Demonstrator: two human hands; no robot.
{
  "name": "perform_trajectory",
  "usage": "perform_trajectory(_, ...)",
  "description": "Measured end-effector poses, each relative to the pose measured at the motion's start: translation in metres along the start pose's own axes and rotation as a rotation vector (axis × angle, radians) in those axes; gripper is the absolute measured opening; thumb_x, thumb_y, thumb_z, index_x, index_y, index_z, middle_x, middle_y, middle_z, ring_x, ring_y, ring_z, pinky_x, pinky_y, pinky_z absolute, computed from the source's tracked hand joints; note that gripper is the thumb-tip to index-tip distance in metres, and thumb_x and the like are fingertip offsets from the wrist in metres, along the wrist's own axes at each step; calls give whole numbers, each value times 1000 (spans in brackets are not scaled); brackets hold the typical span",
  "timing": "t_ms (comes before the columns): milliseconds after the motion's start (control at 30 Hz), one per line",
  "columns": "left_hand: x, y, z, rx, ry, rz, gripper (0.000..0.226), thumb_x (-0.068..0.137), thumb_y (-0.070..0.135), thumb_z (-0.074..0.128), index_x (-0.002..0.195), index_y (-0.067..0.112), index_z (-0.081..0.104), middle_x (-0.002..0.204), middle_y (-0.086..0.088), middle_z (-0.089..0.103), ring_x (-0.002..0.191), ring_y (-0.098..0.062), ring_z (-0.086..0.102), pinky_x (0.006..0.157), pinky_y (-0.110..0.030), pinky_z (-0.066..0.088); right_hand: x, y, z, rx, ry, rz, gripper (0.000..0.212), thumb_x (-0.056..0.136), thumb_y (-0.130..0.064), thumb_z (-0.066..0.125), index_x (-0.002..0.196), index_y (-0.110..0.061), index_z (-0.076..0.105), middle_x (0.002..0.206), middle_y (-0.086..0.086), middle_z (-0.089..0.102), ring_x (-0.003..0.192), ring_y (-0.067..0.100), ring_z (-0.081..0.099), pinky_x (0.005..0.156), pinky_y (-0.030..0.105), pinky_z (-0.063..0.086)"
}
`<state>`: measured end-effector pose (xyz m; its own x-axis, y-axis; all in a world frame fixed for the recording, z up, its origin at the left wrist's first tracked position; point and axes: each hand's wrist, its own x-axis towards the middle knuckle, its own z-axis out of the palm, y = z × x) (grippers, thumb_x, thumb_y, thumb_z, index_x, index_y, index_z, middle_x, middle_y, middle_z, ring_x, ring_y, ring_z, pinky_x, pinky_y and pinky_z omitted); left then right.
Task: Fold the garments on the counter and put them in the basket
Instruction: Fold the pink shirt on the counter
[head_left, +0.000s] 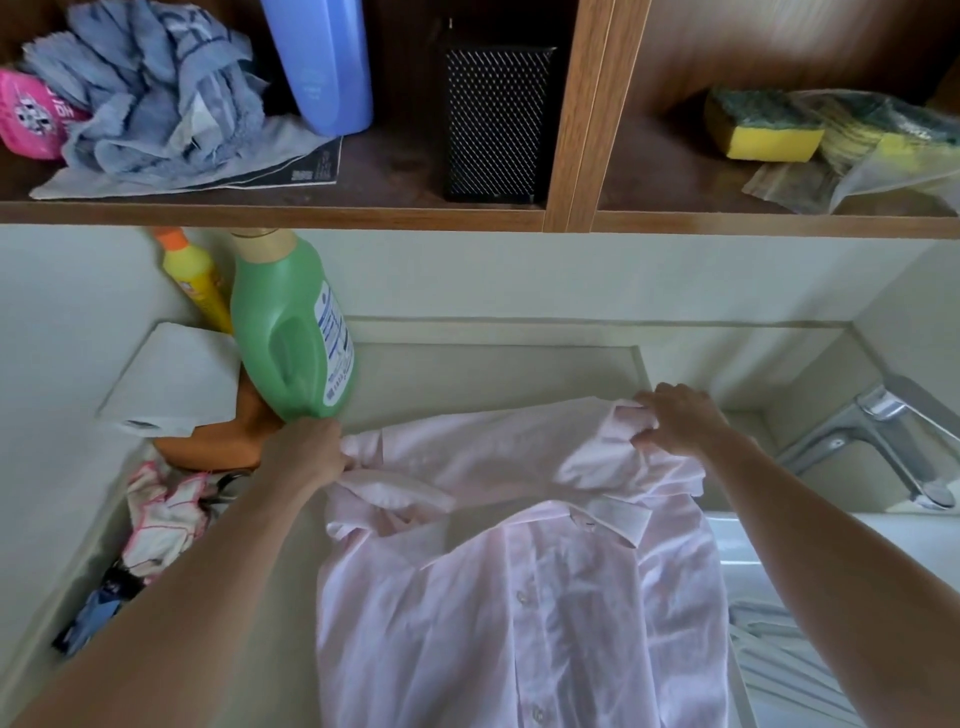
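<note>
A pale pink button-up shirt (524, 587) lies on the white counter (441, 374), collar away from me and buttons facing up. One sleeve is stretched sideways across the top of the shirt. My left hand (309, 452) grips the cuff end of that sleeve at the left. My right hand (675, 418) pinches the fabric at the shoulder on the right. A crumpled white cloth with pink trim (166, 512) lies at the left edge of the counter. No basket is in view.
A green detergent bottle (291, 332), a yellow bottle (195, 278) and a paper roll (171, 382) stand at the back left. A chrome tap (883, 436) and sink are at the right. A wooden shelf (311, 213) overhead holds cloths, a blue bottle, a black mesh holder and sponges.
</note>
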<state>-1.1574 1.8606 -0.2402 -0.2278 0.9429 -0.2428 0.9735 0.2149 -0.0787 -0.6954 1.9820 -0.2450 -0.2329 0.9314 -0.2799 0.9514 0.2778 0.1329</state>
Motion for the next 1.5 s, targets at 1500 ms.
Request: perform_trajectory(1500,-67,4,-33,-486,411,140,25,70,-6,76,84,13,69,86,-7,69,80,-31,64,67,-33,39,-67,52,-21,355,682,-286,34,74,6,54,100,-12,65,104,10,56,72,34,63,55,35,52)
